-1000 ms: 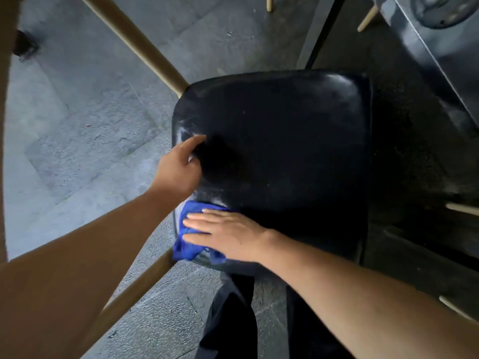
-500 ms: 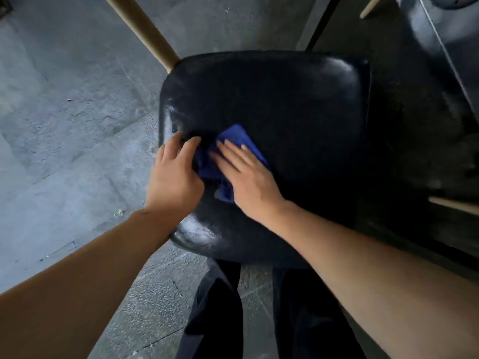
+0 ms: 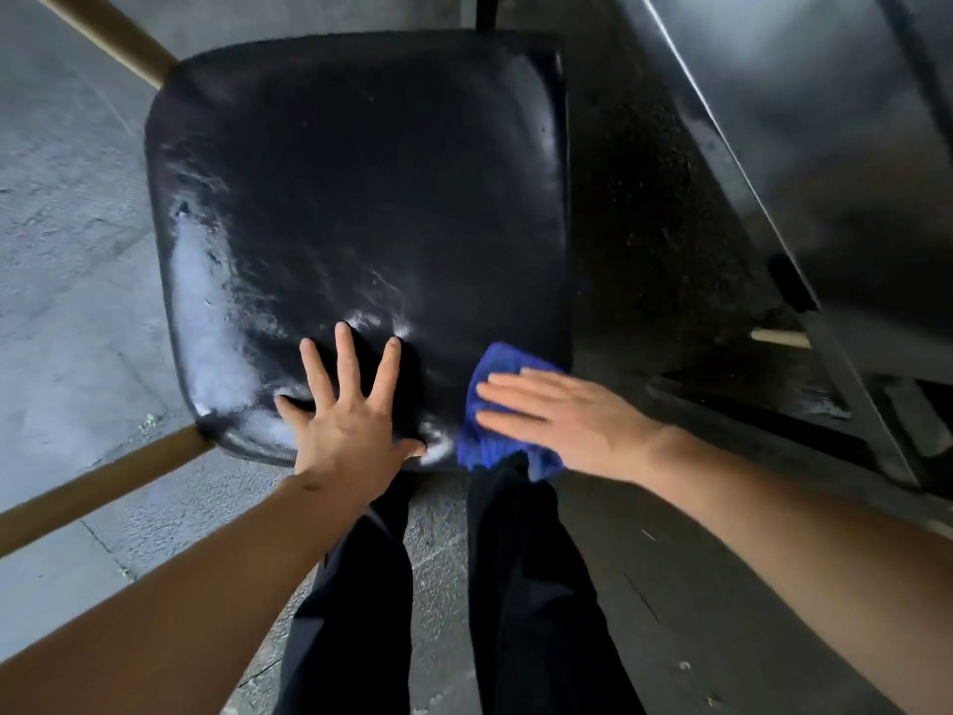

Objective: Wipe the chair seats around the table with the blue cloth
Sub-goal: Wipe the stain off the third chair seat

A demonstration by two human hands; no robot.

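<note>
A black padded chair seat (image 3: 361, 198) fills the middle of the head view, shiny along its left and near edges. My left hand (image 3: 350, 415) lies flat on the seat's near edge, fingers spread, holding nothing. My right hand (image 3: 562, 420) presses flat on the blue cloth (image 3: 490, 446) at the seat's near right corner. The cloth is bunched under the palm and hangs a little over the edge.
Wooden chair legs (image 3: 103, 477) splay out at the left, one more (image 3: 113, 38) at top left. A dark table (image 3: 825, 147) with a metal frame stands at the right. My dark trouser legs (image 3: 464, 585) are just below the seat. Grey stone floor (image 3: 62, 301) lies left.
My right hand has slid the cloth from the seat's left middle to the near right corner. My left hand moved toward the near edge and spread its fingers.
</note>
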